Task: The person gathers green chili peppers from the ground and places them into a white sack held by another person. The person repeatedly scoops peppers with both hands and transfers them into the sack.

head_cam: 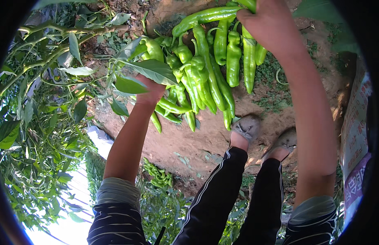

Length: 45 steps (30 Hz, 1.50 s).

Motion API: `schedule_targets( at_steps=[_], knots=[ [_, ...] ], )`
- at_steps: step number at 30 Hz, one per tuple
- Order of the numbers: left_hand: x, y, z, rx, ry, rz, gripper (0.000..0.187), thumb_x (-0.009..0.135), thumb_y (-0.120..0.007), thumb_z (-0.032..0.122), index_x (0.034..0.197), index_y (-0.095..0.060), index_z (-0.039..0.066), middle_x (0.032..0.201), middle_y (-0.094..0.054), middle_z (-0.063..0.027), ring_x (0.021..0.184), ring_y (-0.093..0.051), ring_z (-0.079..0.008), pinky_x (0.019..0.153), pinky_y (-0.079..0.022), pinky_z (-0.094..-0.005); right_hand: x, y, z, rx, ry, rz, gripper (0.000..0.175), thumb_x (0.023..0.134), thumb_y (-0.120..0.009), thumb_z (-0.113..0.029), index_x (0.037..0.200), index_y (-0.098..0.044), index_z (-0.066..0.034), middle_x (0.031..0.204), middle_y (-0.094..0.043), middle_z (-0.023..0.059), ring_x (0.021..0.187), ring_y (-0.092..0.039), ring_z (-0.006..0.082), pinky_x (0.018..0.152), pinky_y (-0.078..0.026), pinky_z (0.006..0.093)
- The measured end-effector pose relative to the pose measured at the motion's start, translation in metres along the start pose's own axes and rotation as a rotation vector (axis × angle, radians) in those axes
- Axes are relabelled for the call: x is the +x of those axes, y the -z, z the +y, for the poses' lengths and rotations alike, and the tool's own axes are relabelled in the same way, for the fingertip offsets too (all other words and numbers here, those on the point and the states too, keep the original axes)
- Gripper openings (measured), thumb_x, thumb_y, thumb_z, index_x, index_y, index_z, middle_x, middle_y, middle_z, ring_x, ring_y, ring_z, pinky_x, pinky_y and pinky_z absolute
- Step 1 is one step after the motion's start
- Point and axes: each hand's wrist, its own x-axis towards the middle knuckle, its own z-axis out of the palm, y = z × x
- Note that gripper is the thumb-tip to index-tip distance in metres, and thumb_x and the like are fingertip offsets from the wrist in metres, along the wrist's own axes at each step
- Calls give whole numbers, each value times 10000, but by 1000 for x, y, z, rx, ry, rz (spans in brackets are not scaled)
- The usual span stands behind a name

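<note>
A heap of long green peppers [204,70] lies on bare soil, mostly side by side with several stems towards the top. At the upper edge, my right hand [269,27] grips a green pepper [250,4] between thumb and fingers, though the fingertips are partly out of frame. The end of another long pepper [207,16], lying across the top of the heap, meets my thumb. My left hand [151,90] is at the heap's left side. Pepper leaves [152,71] cover its fingers, so what it holds is hidden.
Leafy pepper plants [54,82] crowd the left, with a branch [85,30] reaching towards the heap. A smaller pile of green peppers [158,174] lies below. My shoes [247,127] stand close to the heap. A printed sack [354,137] bearing writing is at the right edge.
</note>
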Motion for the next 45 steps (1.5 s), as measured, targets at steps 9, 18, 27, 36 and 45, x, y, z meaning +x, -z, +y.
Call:
schedule_targets(
  at_steps=[9, 18, 27, 36, 45],
  knots=[
    [-4, -55, -59, -501, 557, 56, 597, 684, -759, 279, 1151, -557, -32, 1122, -654, -181, 1062, -627, -293, 905, -483, -390, 23, -58, 1, -524, -95, -251, 328, 729, -605, -16, 1056, -623, -22, 1064, -636, 212, 959, -623, 358, 856, -495, 427],
    [23, -79, -98, -1610, 486, -410, 710, 692, -823, 456, 1217, -598, 36, 1142, -643, -113, 1055, -595, -239, 933, -450, -352, -43, -20, 41, 5, -100, -32, 424, 771, -759, -258, 1113, -628, -45, 941, -692, 98, 876, -658, 237, 824, -491, 362],
    [28, -23, -11, -445, 481, -270, 710, 669, -860, 250, 1231, -540, -43, 1175, -638, -153, 1041, -621, -253, 918, -478, -346, 13, -46, 17, -505, -207, -185, 344, 717, -705, -124, 1039, -613, -49, 1108, -617, 183, 1054, -579, 352, 919, -455, 425],
    [-68, 21, 28, -1424, 723, -293, 662, 755, -784, 48, 1317, -434, 35, 1136, -590, -74, 1022, -583, -184, 903, -485, -332, -96, 10, 28, 591, -682, -211, 627, 713, -753, -72, 1287, -506, -15, 1112, -606, 94, 997, -583, 170, 871, -472, 310],
    [-41, -30, 24, -597, 198, -203, 834, 577, -876, 342, 1224, -430, 60, 1159, -608, -140, 1118, -565, -329, 963, -446, -419, -129, -48, 33, 224, -429, -89, 799, 708, -812, -95, 1376, -386, 7, 1073, -624, 113, 964, -618, 196, 845, -515, 331]
  ],
)
